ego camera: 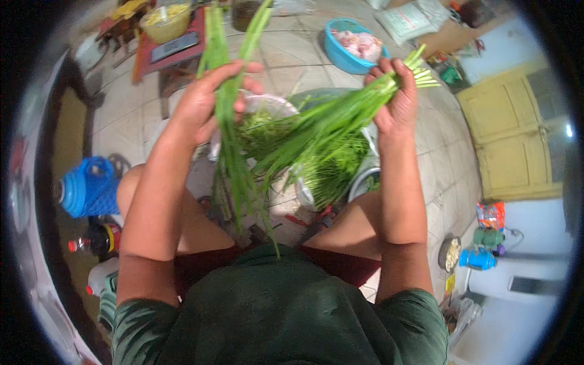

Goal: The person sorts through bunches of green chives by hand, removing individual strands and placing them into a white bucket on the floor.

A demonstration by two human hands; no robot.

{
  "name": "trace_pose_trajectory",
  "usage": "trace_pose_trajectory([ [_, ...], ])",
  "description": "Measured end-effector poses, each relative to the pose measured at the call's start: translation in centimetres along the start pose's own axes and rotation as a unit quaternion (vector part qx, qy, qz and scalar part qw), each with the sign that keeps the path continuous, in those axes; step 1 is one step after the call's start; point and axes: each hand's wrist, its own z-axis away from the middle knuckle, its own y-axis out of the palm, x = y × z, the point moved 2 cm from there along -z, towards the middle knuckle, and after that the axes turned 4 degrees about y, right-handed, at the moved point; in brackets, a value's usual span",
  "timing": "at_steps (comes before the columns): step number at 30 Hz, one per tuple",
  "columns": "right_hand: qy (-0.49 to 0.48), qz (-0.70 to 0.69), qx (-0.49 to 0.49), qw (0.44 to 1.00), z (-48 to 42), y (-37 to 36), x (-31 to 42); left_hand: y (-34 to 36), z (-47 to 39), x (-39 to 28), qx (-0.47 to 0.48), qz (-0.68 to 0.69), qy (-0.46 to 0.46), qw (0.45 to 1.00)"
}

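Note:
My left hand (212, 98) holds a few long flat green leaves (225, 109), their tips hanging towards my lap; its fingers are partly spread and blurred. In my right hand (397, 93) is a thick bunch of leafy greens (337, 107), gripped near the pale cut stems, with the leaves pointing down to the left. Below the bunch, more greens (335, 169) lie in a white plastic bag. A pinkish basket (278, 101) with loose trimmings stands between my hands, partly hidden by the leaves.
A blue basin (335, 52) of raw meat stands on the tiled floor (292, 50) ahead. At the upper left, a red low table (194, 57) bears a bowl (157, 34) and a phone. Near my right knee is a metal bowl (358, 182). A blue jug (91, 187) and a bottle (102, 239) stand left.

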Motion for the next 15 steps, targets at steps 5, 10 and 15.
trace_pose_trajectory([
  [5,0.077,0.151,-0.021,0.985,1.7,1.6,-1.5,2.4,0.6,0.5,0.120,0.008,-0.088,0.989],
  [10,0.081,0.329,-0.001,0.941,2.9,4.9,-3.9,4.0,1.3,2.0,0.152,0.011,-0.123,0.981],
  [15,0.119,0.372,0.026,0.920,3.8,4.9,-4.0,4.4,1.4,2.7,0.176,0.011,-0.098,0.980],
])
